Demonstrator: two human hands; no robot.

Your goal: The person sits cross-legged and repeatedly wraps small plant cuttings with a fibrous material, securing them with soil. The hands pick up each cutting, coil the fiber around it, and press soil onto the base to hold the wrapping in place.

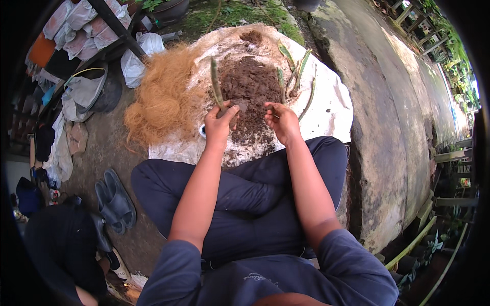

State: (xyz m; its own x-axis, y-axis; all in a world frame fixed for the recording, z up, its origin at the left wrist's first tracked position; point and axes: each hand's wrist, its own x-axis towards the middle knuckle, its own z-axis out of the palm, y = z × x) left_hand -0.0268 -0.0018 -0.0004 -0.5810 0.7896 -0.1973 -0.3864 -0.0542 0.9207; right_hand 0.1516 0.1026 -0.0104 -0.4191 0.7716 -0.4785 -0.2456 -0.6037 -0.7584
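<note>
In my left hand (220,124), closed around its base, an upright long green leaf (215,76), like a snake plant's, rises; the fingers hide its lower end. My right hand (282,122) is across from it over the soil, fingers curled and thumb near the fingertips; whether something thin is between them is too small to tell. Dark brown soil (247,79) lies heaped between and beyond both hands on a white sheet (332,102). Several more such leafy plants (300,69) lie to the right of the soil. A small round white-and-dark object (202,131) sits beside my left wrist.
A big tuft of orange-brown fibre (163,97) covers the sheet's left side. Grey sandals (116,201) are on the floor at left, near a person in dark clothing (61,250). White bags (143,56) stand at the back left. A concrete path (393,127) runs along the right.
</note>
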